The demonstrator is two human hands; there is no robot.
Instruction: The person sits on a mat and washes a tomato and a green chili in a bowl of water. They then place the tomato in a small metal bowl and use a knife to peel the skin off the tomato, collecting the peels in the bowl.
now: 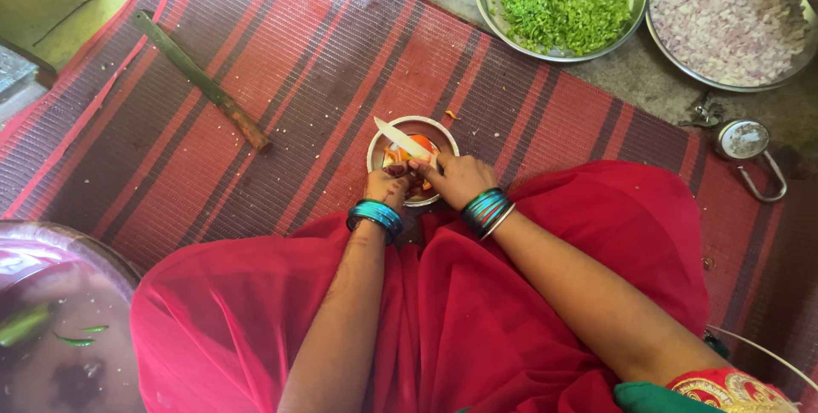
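Seen from above through the head camera, a person in red cloth sits on a red and maroon striped mat (298, 63), both forearms reaching toward twelve o'clock. At the centre stands a small round bowl (379, 142) with orange pieces of tomato (421, 142) inside. The left hand (385, 187) rests at the bowl's seven o'clock edge, fingers curled narrowly over something in the bowl; what it grips cannot be told. The right hand (460, 179), at the bowl's five o'clock edge, is closed around the handle of a knife (400, 138), whose pale blade points toward ten o'clock across the bowl. Both wrists wear blue bangles (376, 213). At ten o'clock from the bowl, well apart, a long wooden stick (200, 80) lies slanted on the mat. At one o'clock sits a steel dish of chopped greens (562, 0), and beside it at two o'clock a dish of chopped onion (728, 17). At three o'clock lies a small round metal lid (743, 138). At eight o'clock, in the corner, a basin of water (60, 319) holds green chillies.
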